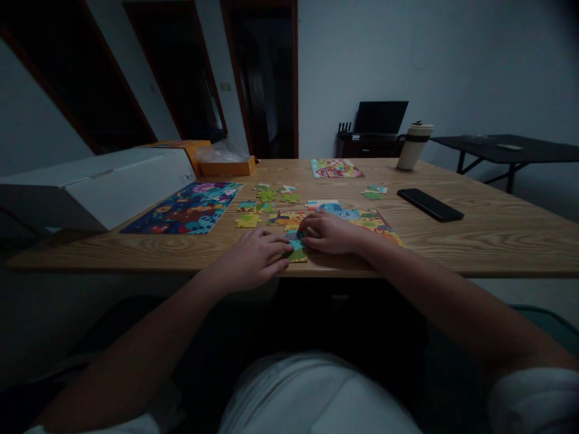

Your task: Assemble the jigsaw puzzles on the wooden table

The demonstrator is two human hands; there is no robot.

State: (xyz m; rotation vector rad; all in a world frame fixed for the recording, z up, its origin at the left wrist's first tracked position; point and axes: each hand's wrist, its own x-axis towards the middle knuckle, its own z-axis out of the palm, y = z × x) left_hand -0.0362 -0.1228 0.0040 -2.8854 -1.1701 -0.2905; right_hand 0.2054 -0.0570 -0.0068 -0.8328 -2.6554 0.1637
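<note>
At the far left of the tabletop (474, 241) lies a long white box (104, 187), and just beside it a finished dark puzzle (185, 208) lies flat, with an orange box (226, 164) behind it near the back edge. Next come loose puzzle pieces (265, 202), scattered face up and apart from each other, probably so that each picture can be seen at once. Near the front edge the left hand (253, 259) rests palm down, fingers curled and half closed, and its fingertips press on a small blue and green puzzle piece (296, 248). The right hand (330, 232) meets it from the other side, also curled, with the fingertips on the same piece; whether it pinches the piece or only pushes it I cannot tell. The piece lies flat on the wood between the two hands, and its longer side seems to run away from the person toward the half-built puzzle (362, 218), which it touches or almost touches. That puzzle stretches to the right under the right wrist. Further back lies another small finished puzzle (335, 168), then a pale cup with lid (414, 146) standing upright, and a black phone (429, 204) lying flat and slanted, well apart from the pieces.
</note>
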